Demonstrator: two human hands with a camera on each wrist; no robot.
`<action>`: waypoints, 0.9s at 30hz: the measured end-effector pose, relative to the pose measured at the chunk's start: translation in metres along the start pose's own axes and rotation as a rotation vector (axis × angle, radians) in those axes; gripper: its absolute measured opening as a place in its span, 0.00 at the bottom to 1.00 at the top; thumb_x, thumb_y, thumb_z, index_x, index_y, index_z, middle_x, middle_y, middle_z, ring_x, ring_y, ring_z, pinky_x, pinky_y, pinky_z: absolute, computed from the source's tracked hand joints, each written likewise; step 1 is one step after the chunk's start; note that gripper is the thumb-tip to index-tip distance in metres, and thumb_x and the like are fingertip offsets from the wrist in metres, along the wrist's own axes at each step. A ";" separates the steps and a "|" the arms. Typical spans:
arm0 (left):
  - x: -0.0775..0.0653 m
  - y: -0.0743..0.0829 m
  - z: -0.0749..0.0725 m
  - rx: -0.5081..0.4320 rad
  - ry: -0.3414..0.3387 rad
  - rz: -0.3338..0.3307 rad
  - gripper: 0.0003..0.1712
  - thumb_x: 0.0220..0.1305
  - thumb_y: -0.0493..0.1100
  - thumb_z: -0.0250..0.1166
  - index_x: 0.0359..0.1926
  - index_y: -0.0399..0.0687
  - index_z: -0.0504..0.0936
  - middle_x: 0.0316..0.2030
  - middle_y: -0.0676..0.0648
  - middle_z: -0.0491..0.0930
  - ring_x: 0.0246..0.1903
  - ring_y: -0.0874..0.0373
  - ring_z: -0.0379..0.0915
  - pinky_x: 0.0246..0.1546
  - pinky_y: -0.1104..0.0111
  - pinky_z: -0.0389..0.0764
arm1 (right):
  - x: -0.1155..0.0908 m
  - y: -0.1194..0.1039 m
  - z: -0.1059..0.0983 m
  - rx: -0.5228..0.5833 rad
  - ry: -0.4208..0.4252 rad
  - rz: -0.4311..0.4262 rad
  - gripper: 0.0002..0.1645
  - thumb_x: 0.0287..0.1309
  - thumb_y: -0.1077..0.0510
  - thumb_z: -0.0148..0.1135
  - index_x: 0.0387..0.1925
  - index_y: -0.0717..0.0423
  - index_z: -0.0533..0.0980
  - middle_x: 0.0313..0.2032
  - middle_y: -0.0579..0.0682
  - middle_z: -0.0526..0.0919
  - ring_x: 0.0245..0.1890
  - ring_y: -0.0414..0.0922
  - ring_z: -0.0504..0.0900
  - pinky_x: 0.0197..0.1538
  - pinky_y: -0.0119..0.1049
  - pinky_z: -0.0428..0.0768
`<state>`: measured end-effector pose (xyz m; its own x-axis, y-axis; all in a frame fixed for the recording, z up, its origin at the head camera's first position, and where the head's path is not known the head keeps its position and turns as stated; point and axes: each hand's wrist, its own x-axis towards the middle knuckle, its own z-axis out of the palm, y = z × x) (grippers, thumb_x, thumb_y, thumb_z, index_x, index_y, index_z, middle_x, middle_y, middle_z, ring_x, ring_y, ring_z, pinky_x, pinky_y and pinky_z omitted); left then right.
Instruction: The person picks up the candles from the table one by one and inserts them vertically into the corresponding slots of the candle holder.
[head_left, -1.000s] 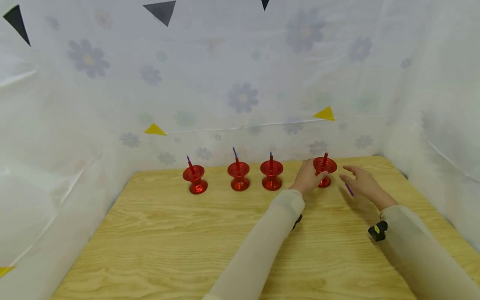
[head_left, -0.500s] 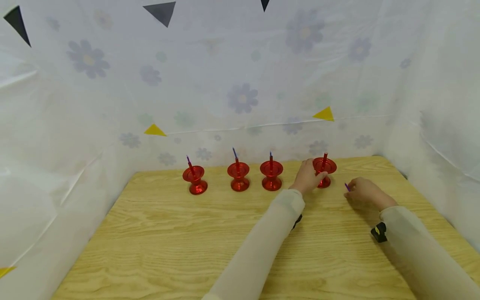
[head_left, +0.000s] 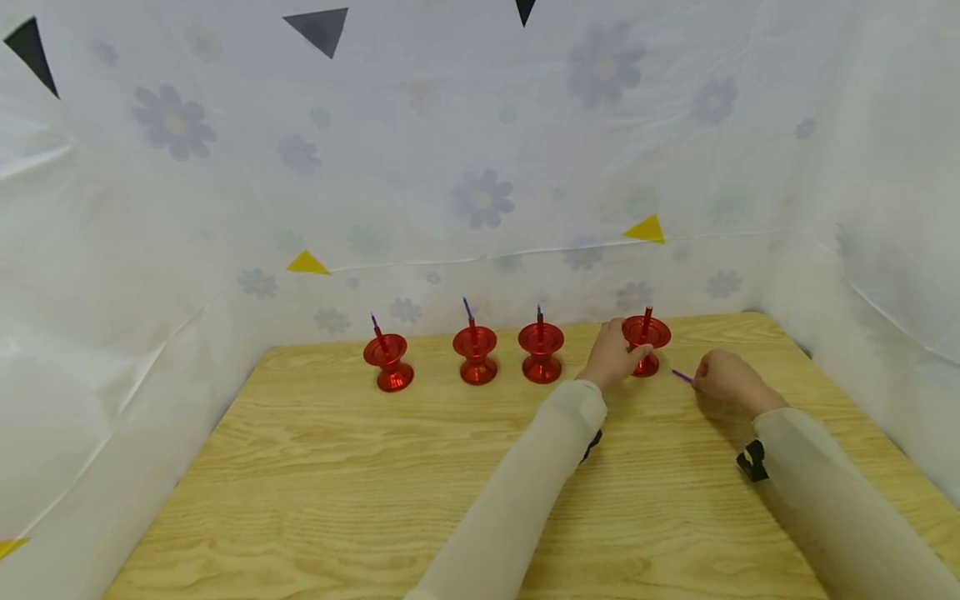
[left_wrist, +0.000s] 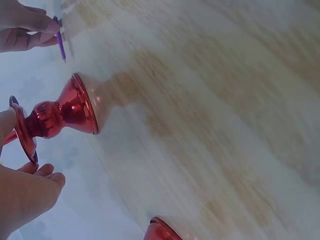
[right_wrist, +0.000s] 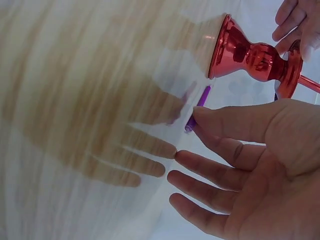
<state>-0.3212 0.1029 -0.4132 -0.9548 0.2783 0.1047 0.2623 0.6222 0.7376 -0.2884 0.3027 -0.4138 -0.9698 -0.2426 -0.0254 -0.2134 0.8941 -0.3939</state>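
At the right end of a row of shiny red candle holders, my left hand (head_left: 609, 357) grips the wide dish of one red candle holder (head_left: 657, 333). It stands upright on its flared base, with a bare red tube rising from the dish. In the left wrist view, the thumb and fingers lie at opposite sides of the dish rim. Just right of it, low over the table, my right hand (head_left: 727, 379) pinches a slim purple candle (right_wrist: 201, 107) between thumb and index finger. The other fingers are spread in the right wrist view. The candle lies slanted, apart from the holder.
Three more red holders stand to the left: one with a purple candle (head_left: 375, 322), two with blue candles, the left blue candle (head_left: 468, 308) leaning. They sit near the back edge of the wood-grain table (head_left: 337, 483). A flowered white sheet (head_left: 420, 150) hangs behind.
My right hand has come down onto the purple candle lying on the table and pinched it; the candle has swung round to point toward the holder. The left hand stays on the candle holder.
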 end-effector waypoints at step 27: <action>0.002 -0.003 0.004 -0.016 0.014 -0.019 0.36 0.65 0.53 0.63 0.69 0.47 0.63 0.62 0.49 0.68 0.53 0.60 0.72 0.51 0.73 0.75 | 0.015 -0.018 -0.025 0.462 0.377 0.107 0.25 0.73 0.55 0.45 0.60 0.71 0.69 0.47 0.66 0.75 0.42 0.50 0.75 0.32 0.24 0.71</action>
<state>-0.3237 0.1040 -0.4178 -0.9613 0.2567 0.0996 0.2421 0.6154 0.7501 -0.3021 0.2922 -0.3839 -0.9761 0.0657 0.2072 -0.1205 0.6298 -0.7674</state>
